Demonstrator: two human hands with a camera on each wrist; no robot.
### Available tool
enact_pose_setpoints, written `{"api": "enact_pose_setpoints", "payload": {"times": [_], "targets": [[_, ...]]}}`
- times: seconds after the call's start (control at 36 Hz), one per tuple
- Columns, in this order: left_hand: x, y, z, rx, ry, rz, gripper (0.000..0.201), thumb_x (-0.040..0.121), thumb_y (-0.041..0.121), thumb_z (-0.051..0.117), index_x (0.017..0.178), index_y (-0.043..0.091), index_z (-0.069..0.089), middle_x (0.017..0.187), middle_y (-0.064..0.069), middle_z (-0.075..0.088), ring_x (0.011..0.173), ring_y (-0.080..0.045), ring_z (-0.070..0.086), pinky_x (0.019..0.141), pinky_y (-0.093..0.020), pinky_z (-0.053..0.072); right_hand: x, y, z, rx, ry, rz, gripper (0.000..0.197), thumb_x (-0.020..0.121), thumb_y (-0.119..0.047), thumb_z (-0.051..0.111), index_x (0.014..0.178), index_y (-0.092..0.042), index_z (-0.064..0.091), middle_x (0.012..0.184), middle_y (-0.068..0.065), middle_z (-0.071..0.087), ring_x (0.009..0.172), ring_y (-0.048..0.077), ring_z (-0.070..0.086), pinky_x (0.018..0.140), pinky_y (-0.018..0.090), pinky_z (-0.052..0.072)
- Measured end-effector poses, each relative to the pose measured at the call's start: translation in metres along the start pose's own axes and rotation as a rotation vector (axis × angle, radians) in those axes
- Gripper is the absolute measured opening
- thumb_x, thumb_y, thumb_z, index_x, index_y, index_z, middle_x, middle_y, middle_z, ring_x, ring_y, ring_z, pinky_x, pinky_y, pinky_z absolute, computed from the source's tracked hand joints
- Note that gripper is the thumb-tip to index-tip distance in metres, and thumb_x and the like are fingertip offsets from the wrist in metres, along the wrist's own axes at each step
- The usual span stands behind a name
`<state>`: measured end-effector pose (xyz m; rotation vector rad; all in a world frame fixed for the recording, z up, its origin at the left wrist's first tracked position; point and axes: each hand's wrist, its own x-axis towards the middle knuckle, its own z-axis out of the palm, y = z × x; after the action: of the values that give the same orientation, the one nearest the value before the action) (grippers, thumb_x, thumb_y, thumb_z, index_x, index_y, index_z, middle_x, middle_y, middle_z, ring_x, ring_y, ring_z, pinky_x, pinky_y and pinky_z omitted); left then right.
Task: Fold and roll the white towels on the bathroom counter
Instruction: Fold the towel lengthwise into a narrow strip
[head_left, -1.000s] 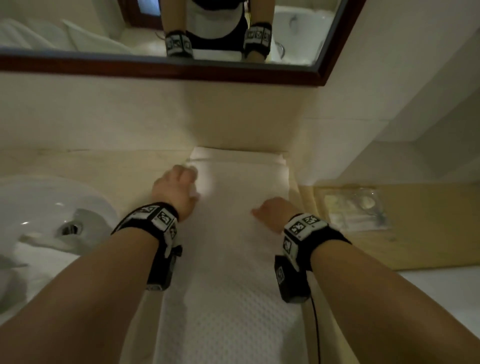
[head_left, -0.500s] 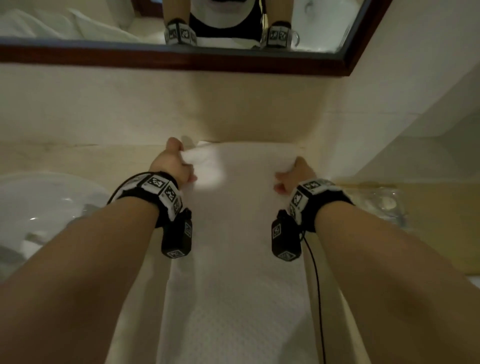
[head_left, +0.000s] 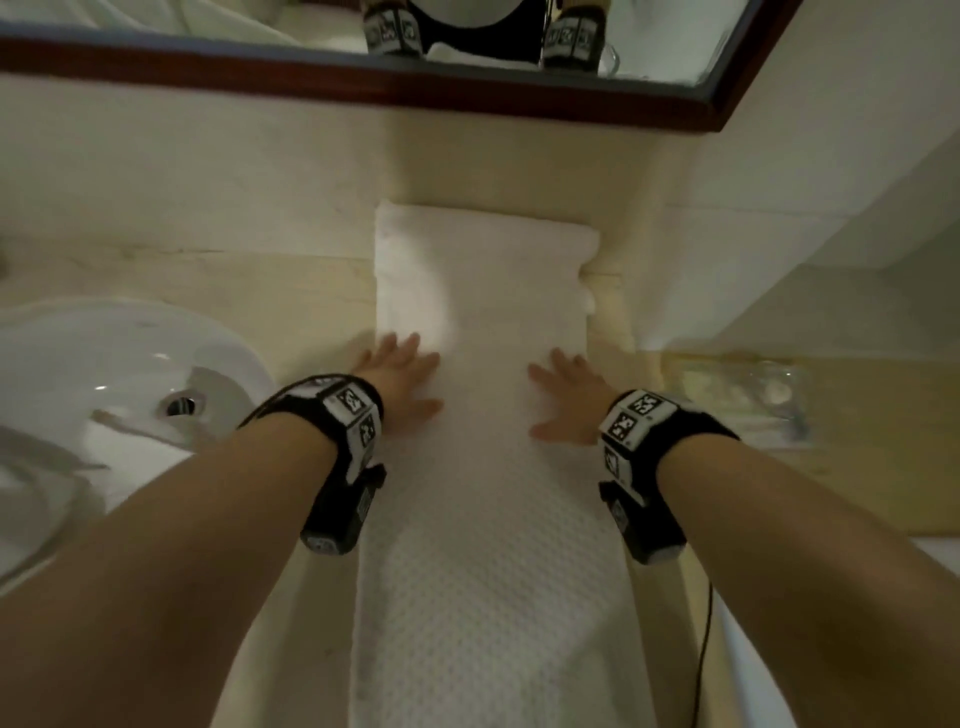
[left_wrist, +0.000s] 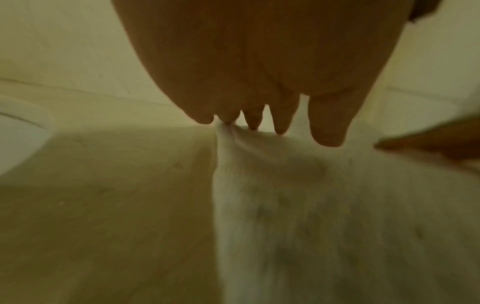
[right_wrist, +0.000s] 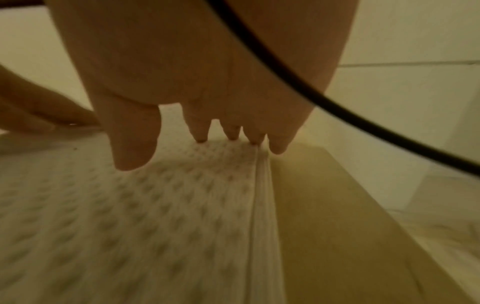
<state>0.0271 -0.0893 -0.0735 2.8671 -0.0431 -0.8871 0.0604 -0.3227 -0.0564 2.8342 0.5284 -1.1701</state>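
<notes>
Two hands flat on one long white waffle-textured towel (head_left: 483, 519), folded into a narrow strip running from 6 to 12 o'clock down the beige stone counter (head_left: 218, 280), far end against the wall. My left hand (head_left: 402, 376) has its fingers (left_wrist: 281, 117) spread and grips nothing, pressing the strip's left edge; my right hand (head_left: 569, 400) does the same, fingers (right_wrist: 200, 127) extended at the right edge. Judgement: smoothing step before rolling, so I'd keep even pressure, edges aligned, no creases. White ceramic sink (head_left: 104, 374) at 9 o'clock, dark wood-framed mirror (head_left: 467, 93) at 12, clear plastic packet (head_left: 743, 400) at 3.
</notes>
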Motion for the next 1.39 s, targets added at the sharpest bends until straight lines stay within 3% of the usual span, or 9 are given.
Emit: {"api": "enact_pose_setpoints", "payload": {"times": [0.22, 0.39, 0.61, 0.81, 1.0, 1.17, 1.25, 1.33, 1.39], "targets": [[-0.016, 0.01, 0.025, 0.195, 0.02, -0.065, 0.073, 0.094, 0.062, 0.016, 0.148, 0.028, -0.018, 0.154, -0.001, -0.03, 0.142, -0.021, -0.027, 0.115, -0.04, -0.015, -0.021, -0.013, 0.038, -0.047, 0.005, 0.003, 0.091, 0.091, -0.058, 0.043, 0.148, -0.025, -0.018, 0.153, 0.006, -0.03, 0.143, 0.028, -0.023, 0.117, 0.038, -0.007], [-0.048, 0.017, 0.051, 0.168, -0.036, 0.031, 0.074, 0.094, 0.062, 0.017, 0.148, 0.026, -0.02, 0.153, -0.002, -0.031, 0.142, -0.019, -0.026, 0.116, -0.037, -0.013, -0.022, -0.014, 0.056, -0.062, 0.036, -0.004, 0.09, 0.09, -0.064, 0.035, 0.147, -0.026, -0.022, 0.152, 0.003, -0.034, 0.141, 0.025, -0.028, 0.117, 0.037, -0.011], [-0.034, 0.012, 0.041, 0.171, -0.009, -0.006, 0.078, 0.088, 0.071, 0.019, 0.147, 0.036, -0.017, 0.153, -0.001, -0.03, 0.143, -0.017, -0.024, 0.116, -0.036, -0.01, -0.018, -0.02, 0.044, -0.051, 0.034, 0.017, 0.09, 0.091, -0.062, 0.037, 0.148, -0.023, -0.021, 0.153, 0.005, -0.032, 0.142, 0.027, -0.027, 0.117, 0.038, -0.012], [-0.056, 0.033, 0.044, 0.217, -0.06, -0.046, 0.078, 0.093, 0.064, 0.021, 0.149, 0.025, -0.015, 0.154, -0.008, -0.027, 0.143, -0.025, -0.023, 0.116, -0.039, -0.013, -0.08, -0.022, 0.081, -0.177, -0.088, -0.144, 0.089, 0.092, -0.058, 0.041, 0.149, -0.022, -0.017, 0.153, 0.007, -0.03, 0.143, 0.025, -0.023, 0.116, 0.034, -0.009], [-0.112, 0.075, 0.087, 0.201, -0.171, 0.072, 0.08, 0.09, 0.067, 0.024, 0.148, 0.03, -0.018, 0.152, -0.004, -0.032, 0.142, -0.026, -0.027, 0.115, -0.046, -0.013, -0.103, -0.026, 0.115, -0.157, -0.021, -0.052, 0.081, 0.096, -0.056, 0.032, 0.148, -0.021, -0.019, 0.152, 0.005, -0.032, 0.141, 0.025, -0.027, 0.116, 0.037, -0.012], [-0.15, 0.068, 0.125, 0.225, -0.062, 0.05, 0.08, 0.088, 0.072, 0.02, 0.146, 0.034, -0.021, 0.151, -0.001, -0.035, 0.14, -0.024, -0.031, 0.115, -0.044, -0.017, -0.127, -0.041, 0.146, -0.182, -0.009, -0.161, 0.082, 0.095, -0.056, 0.032, 0.148, -0.018, -0.018, 0.152, 0.007, -0.032, 0.141, 0.024, -0.028, 0.114, 0.034, -0.016], [-0.152, 0.067, 0.127, 0.217, -0.033, 0.028, 0.081, 0.086, 0.075, 0.018, 0.145, 0.037, -0.021, 0.151, 0.001, -0.034, 0.141, -0.023, -0.029, 0.116, -0.043, -0.016, -0.149, -0.035, 0.178, -0.213, 0.002, -0.235, 0.079, 0.094, -0.061, 0.018, 0.147, -0.018, -0.021, 0.142, -0.002, -0.04, 0.138, 0.02, -0.034, 0.112, 0.034, -0.02], [-0.157, 0.07, 0.13, 0.194, -0.033, -0.014, 0.08, 0.086, 0.074, 0.016, 0.145, 0.036, -0.022, 0.151, -0.001, -0.034, 0.141, -0.025, -0.029, 0.116, -0.043, -0.016, -0.16, -0.03, 0.196, -0.183, 0.012, -0.228, 0.1, 0.063, -0.075, -0.012, 0.147, -0.021, -0.022, 0.134, -0.007, -0.043, 0.128, 0.015, -0.04, 0.109, 0.033, -0.023], [-0.168, 0.073, 0.138, 0.166, -0.041, -0.04, 0.078, 0.089, 0.07, 0.017, 0.147, 0.032, -0.02, 0.151, -0.005, -0.034, 0.141, -0.026, -0.029, 0.116, -0.043, -0.015, -0.16, -0.029, 0.201, -0.177, 0.044, -0.196, 0.094, 0.072, -0.076, -0.003, 0.148, -0.023, -0.02, 0.137, -0.007, -0.042, 0.131, 0.015, -0.039, 0.107, 0.032, -0.024]]}}
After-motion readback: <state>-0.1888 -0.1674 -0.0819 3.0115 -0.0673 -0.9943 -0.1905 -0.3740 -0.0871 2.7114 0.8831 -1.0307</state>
